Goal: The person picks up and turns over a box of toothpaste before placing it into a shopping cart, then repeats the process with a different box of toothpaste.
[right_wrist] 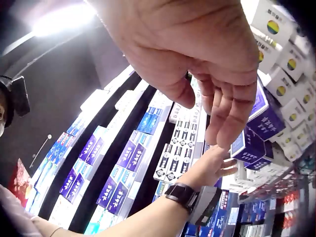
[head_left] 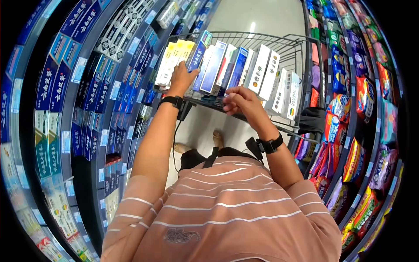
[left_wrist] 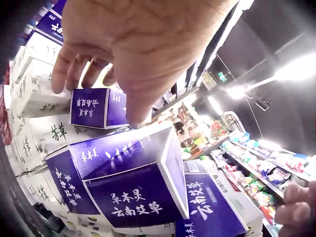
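My left hand (head_left: 183,79) reaches into a row of upright cartons at the near side of a wire shopping cart (head_left: 279,46). It pinches a narrow purple-blue toothpaste box (left_wrist: 90,109), fingers on one side and thumb on the other. White boxes with yellow tops (head_left: 176,52) stand left of that hand. A larger purple box (left_wrist: 133,190) with white lettering lies nearer the left wrist camera. My right hand (head_left: 245,101) hovers at the cart's near edge, fingers loosely bent and nothing in them. White cartons (head_left: 264,72) with round prints stand just beyond it.
Shelves of boxed toothpaste (head_left: 52,83) rise close on the left. To the right, racks hold bright plastic packs (head_left: 336,109). A dark bag (head_left: 312,120) hangs at the cart's right corner. Pale floor (head_left: 244,19) shows beyond the cart.
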The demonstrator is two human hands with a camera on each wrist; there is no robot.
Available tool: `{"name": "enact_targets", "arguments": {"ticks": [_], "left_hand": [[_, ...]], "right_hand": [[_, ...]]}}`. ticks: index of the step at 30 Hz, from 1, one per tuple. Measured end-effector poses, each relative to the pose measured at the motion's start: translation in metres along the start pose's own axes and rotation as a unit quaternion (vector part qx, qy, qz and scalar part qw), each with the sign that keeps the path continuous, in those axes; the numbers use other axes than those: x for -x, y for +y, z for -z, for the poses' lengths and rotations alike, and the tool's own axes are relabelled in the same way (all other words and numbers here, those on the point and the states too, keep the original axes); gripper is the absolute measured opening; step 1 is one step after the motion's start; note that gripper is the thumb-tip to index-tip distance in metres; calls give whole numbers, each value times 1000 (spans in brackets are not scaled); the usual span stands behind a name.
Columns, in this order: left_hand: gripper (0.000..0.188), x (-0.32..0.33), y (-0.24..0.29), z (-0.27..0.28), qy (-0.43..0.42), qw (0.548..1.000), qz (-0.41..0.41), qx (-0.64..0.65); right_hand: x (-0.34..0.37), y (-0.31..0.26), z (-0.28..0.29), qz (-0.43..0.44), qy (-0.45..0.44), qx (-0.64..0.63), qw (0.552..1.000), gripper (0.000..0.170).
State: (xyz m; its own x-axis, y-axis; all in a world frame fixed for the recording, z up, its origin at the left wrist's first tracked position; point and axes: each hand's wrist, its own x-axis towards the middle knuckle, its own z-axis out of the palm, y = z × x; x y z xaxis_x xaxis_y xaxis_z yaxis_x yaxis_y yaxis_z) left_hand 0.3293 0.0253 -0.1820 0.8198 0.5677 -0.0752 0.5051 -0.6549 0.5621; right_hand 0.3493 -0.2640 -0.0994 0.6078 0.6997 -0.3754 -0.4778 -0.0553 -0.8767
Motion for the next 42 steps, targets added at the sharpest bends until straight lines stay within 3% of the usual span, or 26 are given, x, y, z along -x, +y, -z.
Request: {"name": "enact_targets", "arguments": {"ticks": [3,6,12,16,17,19,21,25,32,36,38,40,42], "left_hand": [[93,-12,0,-2,-10,998,31,-56],[88,-20,-3,-6,0,995,16,-103],[77,-22,1,1,-39,995,-10,-92],[82,-30,-15,4,-79,996,29,6],[76,-32,-19,6,-84,996,11,-6],[72,-24,-22,19,-149,973,52,167],[58,-16,-29,29,-223,911,118,328],[43,38,-40,67,-242,834,152,473],[43,158,-53,139,-146,790,109,585],[44,217,-55,169,-63,771,122,621],[44,243,-63,175,-25,738,146,658],[55,263,-66,179,9,733,146,664],[61,283,-74,182,36,703,139,696]], "right_hand": [[7,8,4,-9,28,-11,1000,30],[5,18,3,-18,33,-15,999,29],[0,25,-13,-43,12,-11,999,26],[-2,26,-22,-64,8,-3,998,26],[-3,28,-23,-64,1,-6,998,26],[-4,24,-26,-64,-3,-5,998,27],[-4,22,-29,-65,-11,-7,998,27],[-20,10,-30,-37,-28,-9,999,32],[-55,-41,-69,62,-52,13,997,66],[-81,-48,-105,84,-154,44,984,76],[-87,-54,-129,60,-227,45,971,65],[-90,-55,-150,42,-279,63,957,51],[-94,-49,-166,32,-287,70,955,45]]}}
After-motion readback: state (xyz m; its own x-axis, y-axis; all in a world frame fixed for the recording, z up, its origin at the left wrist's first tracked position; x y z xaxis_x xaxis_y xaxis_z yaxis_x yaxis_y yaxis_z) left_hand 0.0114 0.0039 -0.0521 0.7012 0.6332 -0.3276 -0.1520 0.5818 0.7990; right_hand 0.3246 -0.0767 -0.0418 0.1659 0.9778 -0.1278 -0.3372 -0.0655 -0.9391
